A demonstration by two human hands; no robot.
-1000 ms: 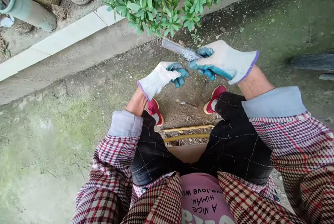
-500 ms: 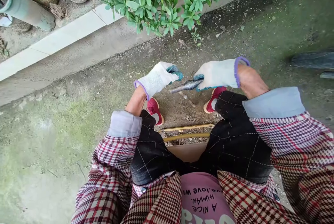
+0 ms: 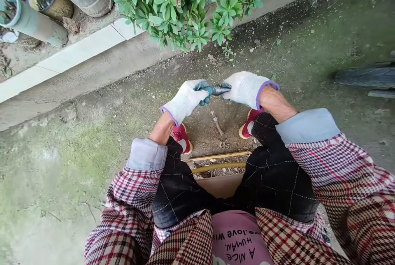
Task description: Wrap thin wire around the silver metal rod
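Observation:
I sit with knees apart, both hands in white gloves with teal palms, held out above the dirt between my red shoes. My right hand [image 3: 243,88] grips a short grey metal tool with a wire-wrapped shaft [image 3: 219,89], pointing left. My left hand [image 3: 189,96] has its fingers closed around the tool's free end. The two hands nearly touch, and most of the tool is hidden inside the gloves.
A leafy green plant [image 3: 185,5] overhangs the concrete curb [image 3: 92,57] ahead. Grey pots and pipes [image 3: 40,22] stand at the upper left. A small stick [image 3: 217,123] lies on the soil between my shoes. A bamboo stool frame [image 3: 220,162] sits below my knees. A dark object [image 3: 367,76] lies right.
My right hand lowered the tool from up near the plant and turned it level. My left hand then closed on its free end, bringing the hands together.

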